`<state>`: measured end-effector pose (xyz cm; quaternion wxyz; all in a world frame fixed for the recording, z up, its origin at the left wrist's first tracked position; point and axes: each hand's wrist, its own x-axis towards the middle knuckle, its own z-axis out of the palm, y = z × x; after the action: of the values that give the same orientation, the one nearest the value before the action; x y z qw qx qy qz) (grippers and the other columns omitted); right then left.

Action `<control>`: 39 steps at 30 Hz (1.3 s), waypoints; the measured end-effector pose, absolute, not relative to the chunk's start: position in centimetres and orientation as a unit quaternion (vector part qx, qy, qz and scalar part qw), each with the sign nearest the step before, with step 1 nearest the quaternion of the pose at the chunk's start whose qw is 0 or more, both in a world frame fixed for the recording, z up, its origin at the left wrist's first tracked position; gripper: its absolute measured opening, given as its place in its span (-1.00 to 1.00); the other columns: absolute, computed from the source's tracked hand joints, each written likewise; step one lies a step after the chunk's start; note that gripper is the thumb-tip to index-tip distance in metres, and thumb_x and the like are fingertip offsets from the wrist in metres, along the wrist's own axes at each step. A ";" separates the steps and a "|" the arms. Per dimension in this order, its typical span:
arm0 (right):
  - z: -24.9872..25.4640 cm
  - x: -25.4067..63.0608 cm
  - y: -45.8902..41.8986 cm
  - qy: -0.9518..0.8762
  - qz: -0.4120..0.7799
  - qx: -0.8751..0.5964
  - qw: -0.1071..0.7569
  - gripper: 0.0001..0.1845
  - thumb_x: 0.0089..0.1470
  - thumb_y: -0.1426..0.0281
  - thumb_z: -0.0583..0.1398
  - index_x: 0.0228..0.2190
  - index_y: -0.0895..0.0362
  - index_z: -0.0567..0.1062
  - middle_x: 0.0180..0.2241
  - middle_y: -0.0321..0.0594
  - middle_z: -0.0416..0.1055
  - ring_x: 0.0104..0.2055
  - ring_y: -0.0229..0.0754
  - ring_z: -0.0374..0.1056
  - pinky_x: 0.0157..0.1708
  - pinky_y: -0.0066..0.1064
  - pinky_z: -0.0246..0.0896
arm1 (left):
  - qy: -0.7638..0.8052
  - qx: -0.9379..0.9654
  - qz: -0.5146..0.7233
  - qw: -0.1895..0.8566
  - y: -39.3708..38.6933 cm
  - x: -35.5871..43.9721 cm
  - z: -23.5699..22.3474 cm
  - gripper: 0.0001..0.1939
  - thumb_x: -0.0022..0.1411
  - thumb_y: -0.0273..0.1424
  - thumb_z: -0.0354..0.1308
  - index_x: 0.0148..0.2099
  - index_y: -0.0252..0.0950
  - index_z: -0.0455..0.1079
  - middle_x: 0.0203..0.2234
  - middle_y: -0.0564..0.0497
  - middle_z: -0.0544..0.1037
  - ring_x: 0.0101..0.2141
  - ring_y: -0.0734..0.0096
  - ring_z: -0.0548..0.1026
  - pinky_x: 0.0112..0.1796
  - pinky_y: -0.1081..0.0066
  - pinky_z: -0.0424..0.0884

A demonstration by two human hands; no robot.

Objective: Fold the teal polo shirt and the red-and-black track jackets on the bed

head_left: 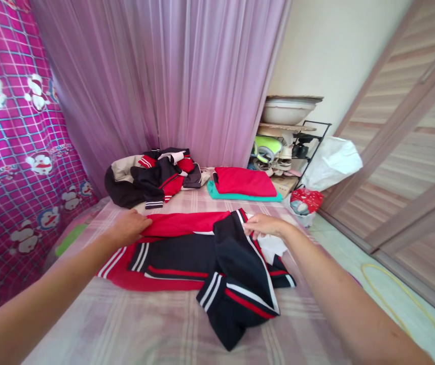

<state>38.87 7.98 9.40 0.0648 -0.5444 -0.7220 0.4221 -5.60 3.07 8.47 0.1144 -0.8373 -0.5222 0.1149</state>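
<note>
A red and navy track jacket with white stripes lies spread on the bed, part of it folded over itself. At its far left edge, my left hand is closed on the red cloth, fingers curled down. My right hand pinches the navy, white-trimmed edge at the upper right of the jacket. One navy sleeve with a striped cuff bends toward me. Some white cloth shows under the right-hand side. The fingertips of my left hand are partly hidden.
Behind the jacket sit a pile of dark and red clothes and a folded red garment on a teal one. A rack with a basin stands right of the plaid bed, near a wooden wardrobe.
</note>
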 end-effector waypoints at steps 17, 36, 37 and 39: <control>4.6 37.9 14.4 -0.706 0.125 -0.689 0.108 -0.52 0.09 0.32 0.20 0.06 0.06 0.50 0.01 -0.07 0.53 -0.01 0.01 0.45 -0.10 -0.32 0.29 | -0.640 -0.767 0.007 -0.029 4.9 -12.1 5.1 -0.43 0.17 -0.09 0.02 0.15 -0.23 0.42 0.07 -0.18 0.53 0.03 0.04 0.51 0.06 0.19 0.38; 3.7 39.1 16.6 -0.807 0.116 -0.577 0.047 -0.43 0.14 0.27 0.18 0.18 0.09 0.41 0.24 -0.11 0.31 0.26 -0.01 0.24 0.24 -0.26 0.11 | -0.661 -0.723 0.077 -0.188 11.1 -11.6 5.8 -0.38 0.07 -0.03 0.05 0.10 -0.24 0.46 -0.03 -0.06 0.61 -0.10 0.23 0.55 -0.07 0.38 0.43; 3.3 39.4 16.8 -0.812 0.135 -0.567 0.030 -0.42 0.11 0.26 0.21 0.17 0.10 0.42 0.22 -0.09 0.34 0.24 0.01 0.27 0.22 -0.25 0.14 | -0.662 -0.718 0.082 -0.197 11.2 -11.8 5.9 -0.40 0.04 -0.01 0.07 0.04 -0.24 0.48 -0.10 -0.05 0.63 -0.15 0.24 0.55 -0.13 0.37 0.45; 2.9 40.5 17.0 -0.815 0.149 -0.560 0.012 -0.46 0.07 0.28 0.24 0.10 0.10 0.49 0.15 -0.09 0.42 0.18 0.04 0.34 0.17 -0.24 0.20 | -0.662 -0.714 0.084 -0.214 11.1 -12.2 6.3 -0.45 0.00 0.02 0.10 -0.10 -0.25 0.51 -0.23 -0.02 0.64 -0.24 0.25 0.55 -0.21 0.37 0.46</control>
<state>40.47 17.03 2.86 0.0123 -0.5599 -0.8150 0.1488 -12.17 11.10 6.33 -0.2137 -0.7137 -0.6618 0.0839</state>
